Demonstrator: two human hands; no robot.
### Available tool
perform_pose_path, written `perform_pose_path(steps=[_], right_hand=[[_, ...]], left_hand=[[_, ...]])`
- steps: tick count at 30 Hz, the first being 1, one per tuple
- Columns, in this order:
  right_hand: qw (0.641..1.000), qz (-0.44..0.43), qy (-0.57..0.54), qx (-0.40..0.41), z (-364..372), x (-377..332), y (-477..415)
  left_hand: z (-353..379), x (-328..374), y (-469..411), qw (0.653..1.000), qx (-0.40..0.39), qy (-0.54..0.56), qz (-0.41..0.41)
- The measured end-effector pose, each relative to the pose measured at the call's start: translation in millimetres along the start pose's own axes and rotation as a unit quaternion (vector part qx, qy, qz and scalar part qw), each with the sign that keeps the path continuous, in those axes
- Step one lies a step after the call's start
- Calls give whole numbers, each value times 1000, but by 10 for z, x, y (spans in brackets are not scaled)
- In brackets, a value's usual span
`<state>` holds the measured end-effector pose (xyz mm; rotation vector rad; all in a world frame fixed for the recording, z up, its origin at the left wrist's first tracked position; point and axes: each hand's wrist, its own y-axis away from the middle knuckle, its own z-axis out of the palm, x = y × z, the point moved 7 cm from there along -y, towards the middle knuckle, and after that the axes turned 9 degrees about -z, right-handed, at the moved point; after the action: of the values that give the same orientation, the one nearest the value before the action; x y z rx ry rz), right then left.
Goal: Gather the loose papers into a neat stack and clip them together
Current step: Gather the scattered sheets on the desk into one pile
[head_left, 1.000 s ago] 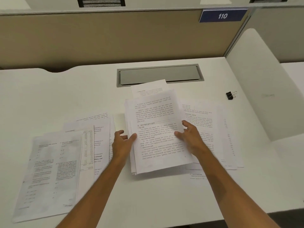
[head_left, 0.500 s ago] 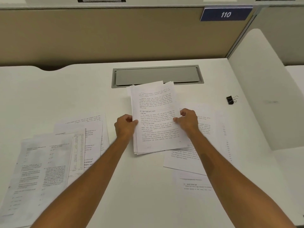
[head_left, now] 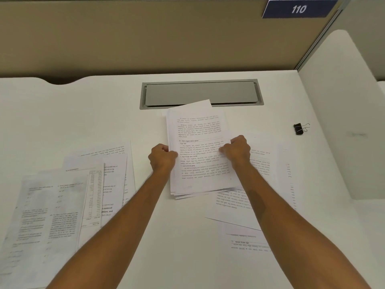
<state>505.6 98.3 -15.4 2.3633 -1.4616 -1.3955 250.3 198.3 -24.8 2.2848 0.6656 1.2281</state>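
Note:
A stack of printed papers (head_left: 200,147) is held over the middle of the white desk, its sheets slightly fanned at the bottom edge. My left hand (head_left: 162,158) grips its left edge and my right hand (head_left: 237,152) grips its right edge. Several loose sheets (head_left: 68,201) lie spread on the desk to the left. More loose sheets (head_left: 270,184) lie to the right, partly under my right forearm. A black binder clip (head_left: 299,128) with wire handles rests on the desk at the far right, apart from both hands.
A grey cable hatch (head_left: 201,93) is set into the desk just behind the stack. A beige partition (head_left: 145,38) stands at the back with a blue sign 110 (head_left: 298,8). A white side panel (head_left: 341,122) borders the desk on the right.
Both hands closed on the stack's side edges and lifted it off the loose sheets, bringing it away from me toward the hatch. The sheets under it stay on the desk.

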Motion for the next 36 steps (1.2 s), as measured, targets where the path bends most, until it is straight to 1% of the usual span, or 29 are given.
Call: perform_pose_path(steps=[5, 8, 12, 17, 21, 25, 28, 32, 36], right_hand=[[996, 41, -75, -35, 38, 31, -65], [992, 48, -106, -52, 28, 17, -49], [988, 61, -122, -68, -38, 33, -16], [982, 28, -184, -23, -220, 179, 98], [977, 27, -210, 19, -478, 366, 261], [986, 15, -161, 44, -751, 579, 466], [993, -2, -96, 75, -916, 776, 586], [991, -10, 60, 115, -1062, 997, 680], [978, -17, 160, 129, -1173, 1175, 715]], left_hand=[[33, -53, -69, 995, -37, 60, -66], [80, -31, -45, 996, -52, 39, -61], [93, 3, -9, 997, -43, 39, -44], [104, 88, 92, 999, -46, 22, -13], [153, 132, 288, 998, -63, 17, 25], [298, 86, 548, 995, -94, 15, 38], [495, 20, 732, 992, -104, -25, 64], [749, -56, 995, 980, -45, -139, 135], [935, -108, 1191, 968, -15, -179, 173]])
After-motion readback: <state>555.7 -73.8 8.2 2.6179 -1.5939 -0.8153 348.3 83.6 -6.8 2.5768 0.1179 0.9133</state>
